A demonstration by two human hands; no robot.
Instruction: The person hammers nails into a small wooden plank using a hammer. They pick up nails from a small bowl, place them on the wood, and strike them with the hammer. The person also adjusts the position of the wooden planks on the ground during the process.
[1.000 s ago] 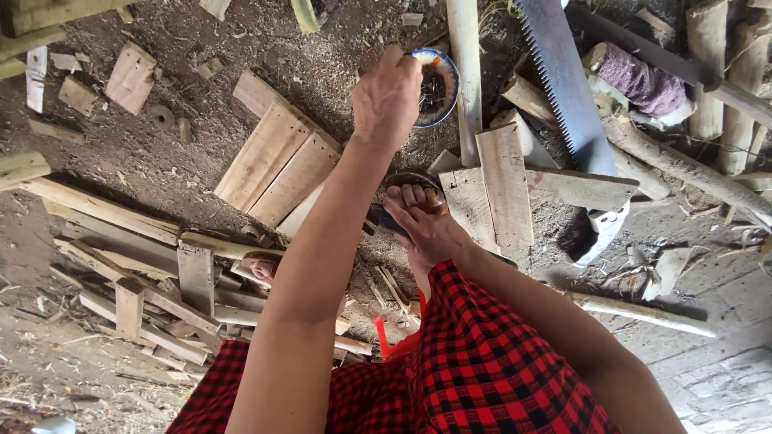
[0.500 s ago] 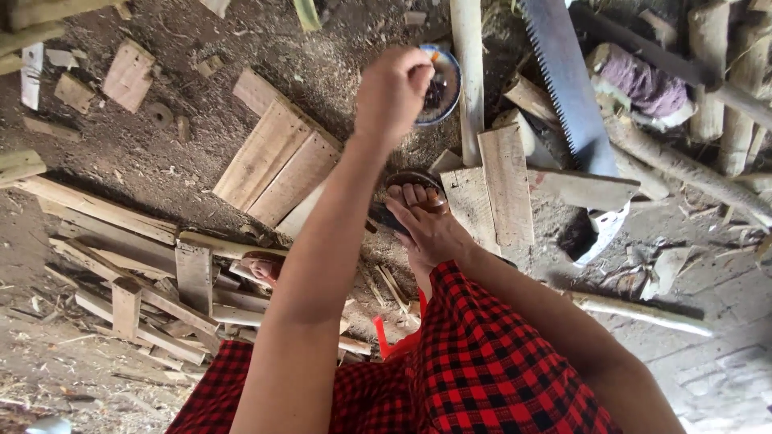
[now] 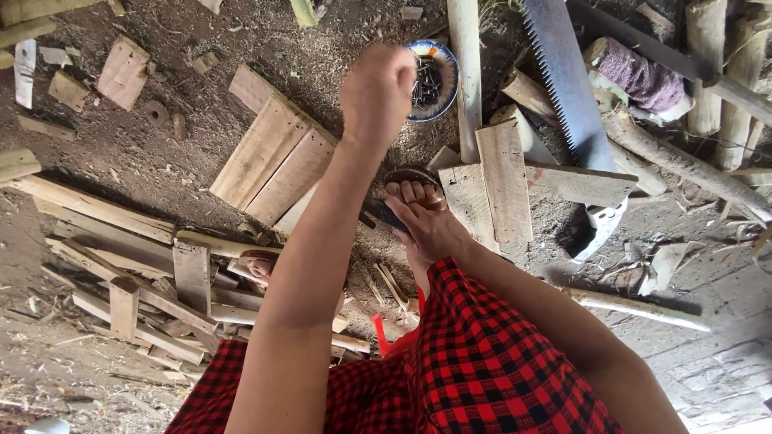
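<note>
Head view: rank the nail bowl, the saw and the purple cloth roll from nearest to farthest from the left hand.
From the left hand:
1. Nail bowl, just to its right.
2. Saw, further right, blade lying across the boards.
3. Purple cloth roll, beyond the saw, upper right.

Workshop ground seen from above: hands in the middle, timber all round.

The left hand [image 3: 376,90] is raised over the dirt ground [image 3: 161,153], just left of a bowl of nails [image 3: 431,79] lying toward the far edge. The right hand [image 3: 430,231] rests lower, against a sandalled foot [image 3: 412,191]. Left of the arms two joined boards [image 3: 273,157] lie slanted; nearer the left edge sits a stack of slats [image 3: 121,265]. Right of the bowl a pole [image 3: 466,72] runs away from the person, then a short plank [image 3: 504,183], then a handsaw [image 3: 572,88] lying over a board. Logs [image 3: 683,165] fill the far right corner.
</note>
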